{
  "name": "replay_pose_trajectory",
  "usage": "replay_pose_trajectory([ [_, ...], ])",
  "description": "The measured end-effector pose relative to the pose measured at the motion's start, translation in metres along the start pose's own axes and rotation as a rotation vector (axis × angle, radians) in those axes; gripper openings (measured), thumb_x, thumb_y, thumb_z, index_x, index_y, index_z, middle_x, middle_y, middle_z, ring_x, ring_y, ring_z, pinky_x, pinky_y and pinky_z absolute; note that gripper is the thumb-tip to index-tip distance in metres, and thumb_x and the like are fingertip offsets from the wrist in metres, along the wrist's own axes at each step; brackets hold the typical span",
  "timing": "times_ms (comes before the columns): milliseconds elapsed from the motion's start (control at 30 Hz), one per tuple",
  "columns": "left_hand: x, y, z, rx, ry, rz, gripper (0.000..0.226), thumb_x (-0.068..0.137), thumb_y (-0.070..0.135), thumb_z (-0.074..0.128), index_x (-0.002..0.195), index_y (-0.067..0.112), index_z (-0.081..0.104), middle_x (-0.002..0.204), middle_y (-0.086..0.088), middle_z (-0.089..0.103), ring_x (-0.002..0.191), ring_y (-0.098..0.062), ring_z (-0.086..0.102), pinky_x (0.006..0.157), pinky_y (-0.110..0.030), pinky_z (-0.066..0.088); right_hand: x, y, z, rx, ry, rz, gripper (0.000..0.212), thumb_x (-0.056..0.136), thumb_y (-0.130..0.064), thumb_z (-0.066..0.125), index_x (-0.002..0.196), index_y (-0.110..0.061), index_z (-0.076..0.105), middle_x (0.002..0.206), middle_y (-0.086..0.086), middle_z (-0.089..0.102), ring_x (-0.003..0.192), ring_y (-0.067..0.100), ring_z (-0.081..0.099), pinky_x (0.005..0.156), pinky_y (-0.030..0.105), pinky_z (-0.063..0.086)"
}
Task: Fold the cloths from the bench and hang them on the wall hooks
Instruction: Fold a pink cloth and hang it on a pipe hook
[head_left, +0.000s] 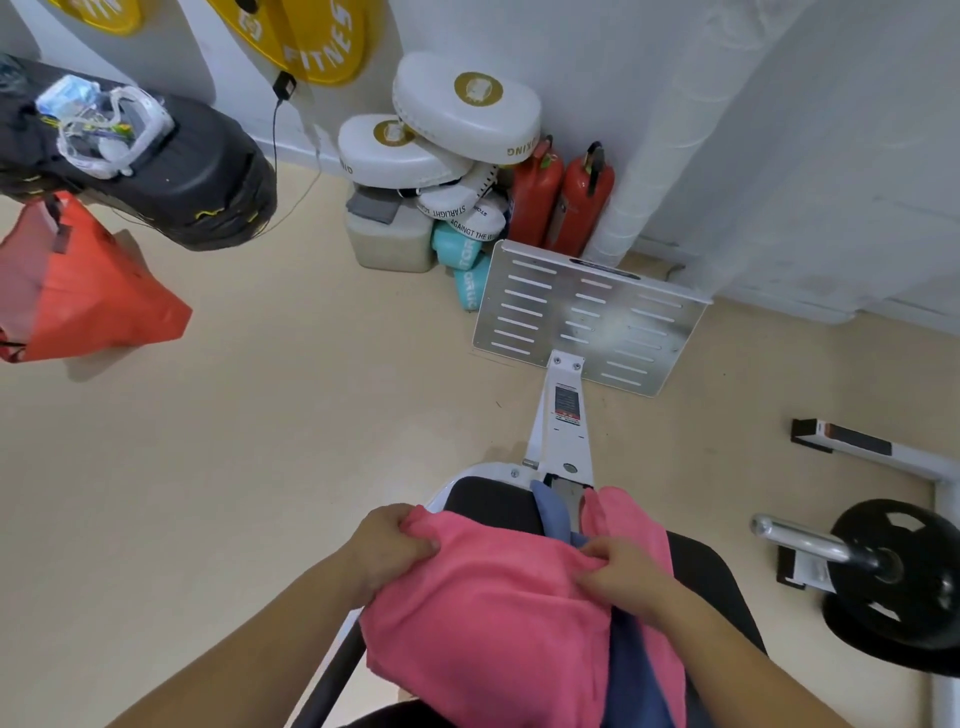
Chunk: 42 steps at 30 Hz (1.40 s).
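A pink cloth (488, 613) hangs in front of me over the black bench seat (493, 501), held by its two upper corners. My left hand (389, 545) pinches the left corner and my right hand (623, 569) pinches the right one. Under it lie a blue cloth (553, 512) and a second pink cloth (631, 517), both draped on the bench. No wall hooks are in view.
The bench's white frame runs forward to a slotted metal footplate (592, 317). White boxing pads (462, 114) and two red fire extinguishers (561, 202) stand against the wall. A weight plate on a bar (893, 571) lies right. A black punching bag (156, 171) and orange bag (78, 291) hang left.
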<state>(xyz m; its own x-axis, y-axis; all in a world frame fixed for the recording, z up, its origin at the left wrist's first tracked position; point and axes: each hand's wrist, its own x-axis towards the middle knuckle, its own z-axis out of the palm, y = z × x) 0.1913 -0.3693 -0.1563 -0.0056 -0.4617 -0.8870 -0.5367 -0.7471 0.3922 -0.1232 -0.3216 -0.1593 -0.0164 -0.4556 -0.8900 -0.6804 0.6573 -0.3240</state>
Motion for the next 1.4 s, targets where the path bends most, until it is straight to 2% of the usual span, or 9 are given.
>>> replay_pose_trajectory([
  [100,-0.012,0.017,-0.009,-0.003,-0.036,0.037,0.028,0.073,0.018,0.079,0.100,0.016,0.074,0.099,-0.006,0.078,0.089,-0.025,0.075,0.078,-0.039,0.065,-0.011,0.004,-0.006,0.110,0.006,0.001,0.023,0.092,-0.032,0.067,0.079,-0.014,0.061,0.075,0.004,0.055,0.063,0.016,0.050,0.057,0.027,0.045],
  [333,-0.060,0.056,-0.043,0.297,-0.080,0.227,0.005,0.087,0.021,0.068,0.086,0.017,0.067,0.088,0.003,0.065,0.076,-0.013,0.059,0.067,-0.023,0.047,-0.065,0.005,-0.020,0.165,0.209,-0.136,0.043,0.098,-0.036,0.064,0.063,-0.021,0.044,0.063,-0.004,0.040,0.059,0.011,0.036,0.058,0.031,0.032],
  [500,-0.109,0.070,-0.070,0.534,-0.160,0.405,0.007,0.084,0.018,0.072,0.085,0.024,0.068,0.086,0.014,0.065,0.073,-0.001,0.059,0.065,-0.014,0.045,-0.126,0.003,-0.038,0.173,0.233,-0.306,0.023,0.089,-0.022,0.071,0.075,-0.007,0.062,0.061,-0.004,0.055,0.059,0.003,0.045,0.063,0.029,0.040],
  [600,-0.136,0.083,-0.079,0.546,-0.217,0.461,0.006,0.082,0.015,0.076,0.082,0.018,0.071,0.076,0.015,0.067,0.068,-0.002,0.060,0.064,-0.017,0.047,-0.165,0.001,-0.048,0.224,0.256,-0.363,0.013,0.083,-0.023,0.073,0.081,-0.011,0.070,0.076,0.010,0.071,0.067,0.006,0.057,0.069,0.031,0.046],
  [700,-0.165,0.106,-0.089,0.567,-0.248,0.536,0.008,0.079,0.015,0.079,0.079,0.019,0.072,0.074,0.010,0.071,0.069,-0.005,0.064,0.064,-0.021,0.050,-0.204,-0.007,-0.066,0.287,0.318,-0.421,0.007,0.086,-0.005,0.076,0.083,-0.011,0.074,0.079,0.009,0.075,0.069,0.006,0.064,0.069,0.025,0.049],
  [900,-0.215,0.147,-0.084,0.715,-0.137,0.720,0.010,0.080,0.013,0.077,0.081,0.020,0.070,0.060,0.023,0.059,0.055,-0.001,0.050,0.053,-0.013,0.038,-0.267,-0.025,-0.109,0.270,0.391,-0.530,0.021,0.085,0.001,0.076,0.082,-0.019,0.074,0.081,0.006,0.076,0.072,0.018,0.068,0.071,0.027,0.051],
  [1067,-0.236,0.152,-0.078,0.755,-0.045,0.864,0.020,0.084,0.016,0.074,0.082,0.036,0.073,0.078,0.026,0.070,0.070,-0.002,0.061,0.064,-0.015,0.050,-0.297,-0.032,-0.122,0.233,0.384,-0.549,0.030,0.082,0.004,0.078,0.075,-0.025,0.078,0.080,0.002,0.077,0.074,0.008,0.068,0.069,0.017,0.051],
  [1233,-0.246,0.147,-0.076,0.654,0.045,0.955,0.021,0.079,0.017,0.084,0.078,0.038,0.077,0.083,0.020,0.074,0.081,-0.009,0.069,0.076,-0.027,0.056,-0.311,-0.018,-0.125,0.214,0.405,-0.501,0.027,0.081,-0.003,0.081,0.080,-0.029,0.082,0.084,-0.001,0.080,0.084,0.017,0.075,0.078,0.028,0.057],
  [1400,-0.252,0.145,-0.069,0.655,0.088,1.036,0.029,0.076,0.019,0.087,0.074,0.045,0.074,0.082,0.020,0.072,0.080,-0.006,0.068,0.071,-0.015,0.053,-0.310,-0.009,-0.127,0.295,0.471,-0.473,0.022,0.079,0.000,0.082,0.077,-0.022,0.084,0.078,0.006,0.080,0.075,0.023,0.075,0.076,0.029,0.059],
])
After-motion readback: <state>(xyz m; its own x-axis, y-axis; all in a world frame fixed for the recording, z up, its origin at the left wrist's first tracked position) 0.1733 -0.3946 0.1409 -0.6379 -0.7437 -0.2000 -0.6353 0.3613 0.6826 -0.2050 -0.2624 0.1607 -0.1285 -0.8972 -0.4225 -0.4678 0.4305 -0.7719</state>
